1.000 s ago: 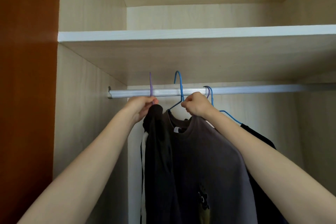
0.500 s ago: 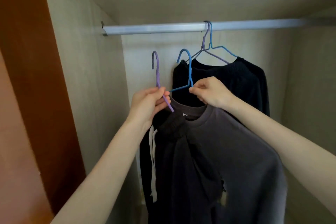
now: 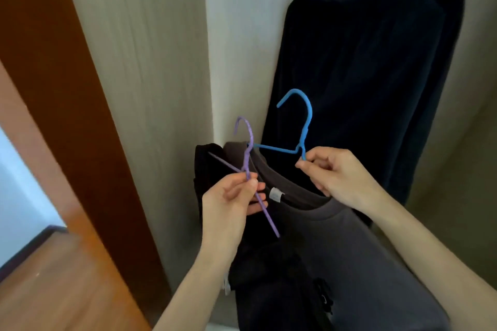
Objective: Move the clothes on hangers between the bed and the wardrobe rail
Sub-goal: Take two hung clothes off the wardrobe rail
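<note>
So that nothing dragged, the left hand [image 3: 231, 197] pinched the purple hanger [image 3: 249, 152] and the right hand [image 3: 334, 174] the blue hanger [image 3: 308, 126] by their necks, sweatshirt [image 3: 349, 250] dangling low inside the wardrobe [image 3: 148, 62], hooks up.

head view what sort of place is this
Probably the inside of a home wardrobe: a pale wood-grain side panel, a black garment hanging at the back, and a brown door at the left, with wooden floor outside it.
</note>
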